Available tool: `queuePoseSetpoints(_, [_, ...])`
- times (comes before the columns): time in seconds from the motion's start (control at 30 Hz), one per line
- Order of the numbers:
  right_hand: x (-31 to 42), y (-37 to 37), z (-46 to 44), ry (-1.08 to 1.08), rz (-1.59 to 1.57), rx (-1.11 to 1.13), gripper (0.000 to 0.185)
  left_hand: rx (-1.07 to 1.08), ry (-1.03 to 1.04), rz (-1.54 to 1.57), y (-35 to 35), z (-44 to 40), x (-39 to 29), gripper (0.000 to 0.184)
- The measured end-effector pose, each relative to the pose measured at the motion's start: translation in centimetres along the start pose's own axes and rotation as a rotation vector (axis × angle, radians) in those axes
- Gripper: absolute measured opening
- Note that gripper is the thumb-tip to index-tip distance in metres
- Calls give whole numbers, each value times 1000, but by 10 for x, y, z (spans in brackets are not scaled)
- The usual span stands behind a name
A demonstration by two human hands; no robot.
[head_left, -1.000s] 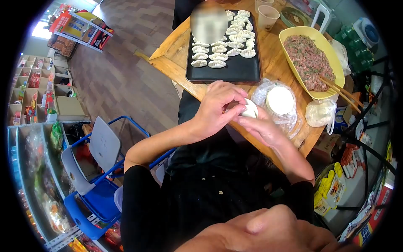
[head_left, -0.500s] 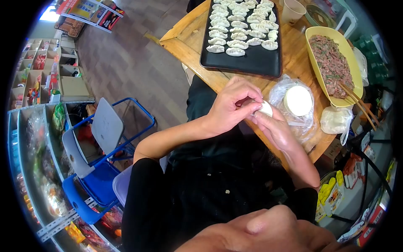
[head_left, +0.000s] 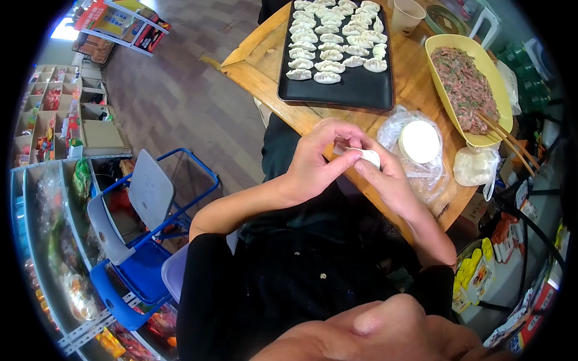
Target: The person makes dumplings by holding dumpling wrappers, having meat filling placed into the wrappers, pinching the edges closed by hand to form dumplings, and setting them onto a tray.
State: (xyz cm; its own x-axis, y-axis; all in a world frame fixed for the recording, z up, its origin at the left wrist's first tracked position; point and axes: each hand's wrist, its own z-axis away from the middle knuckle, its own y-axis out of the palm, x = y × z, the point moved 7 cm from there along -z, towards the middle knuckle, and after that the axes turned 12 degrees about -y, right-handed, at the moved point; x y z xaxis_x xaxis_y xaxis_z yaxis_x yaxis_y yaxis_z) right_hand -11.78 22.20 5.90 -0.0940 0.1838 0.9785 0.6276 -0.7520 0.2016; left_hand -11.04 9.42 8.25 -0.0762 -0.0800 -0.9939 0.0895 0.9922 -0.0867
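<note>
A white dumpling (head_left: 370, 157) is pinched between my two hands over the near edge of the table. My left hand (head_left: 322, 159) is closed, its thumb and fingertips pressing the dough's left side. From the right, my right hand (head_left: 385, 177) is closed round the dumpling, with the thumb on the near side. The fingers hide part of the dough. Just right of my hands, a stack of round dough wrappers (head_left: 419, 142) sits on a clear plastic bag (head_left: 392, 129). Beyond is a black tray (head_left: 337, 96) bearing rows of pleated dumplings (head_left: 328, 66).
A yellow basin (head_left: 435, 60) of minced meat filling (head_left: 463, 90) stands at the right, chopsticks (head_left: 512, 141) resting in it. Nearby are a tied white bag (head_left: 475, 167) and a paper cup (head_left: 407, 17). Blue folding chairs (head_left: 144, 271) and goods shelves (head_left: 60, 198) are at the left.
The view has shifted slightly, so the table and tray appear lower and further left. My fingers have moved a little along the dumpling, which both hands still hold.
</note>
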Motion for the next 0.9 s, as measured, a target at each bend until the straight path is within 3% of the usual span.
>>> queuePoseSetpoints(0.07, [2, 0, 0, -2, -37, -31, 45, -10, 45, -76, -4, -2, 0, 31])
queuePoseSetpoints(0.13, [3, -1, -1, -5, -77, -59, 42, -39, 218, -256, -5, -2, -11, 32])
queuePoseSetpoints(0.33, [-9, -8, -1, 85, -267, -146, 43, -41, 46, -183, -7, -5, -1, 33])
queuePoseSetpoints(0.6, [6, -3, 2, -55, -26, -150, 53, 12, -76, -113, -7, -4, 6, 16])
queuePoseSetpoints(0.67, [1, -5, 2, -99, 81, -124, 47, 7, -86, -92, -7, -4, 8, 15])
queuePoseSetpoints(0.9, [8, -4, 0, -127, 214, -58, 30, -42, 165, -281, -11, 1, 2, 12])
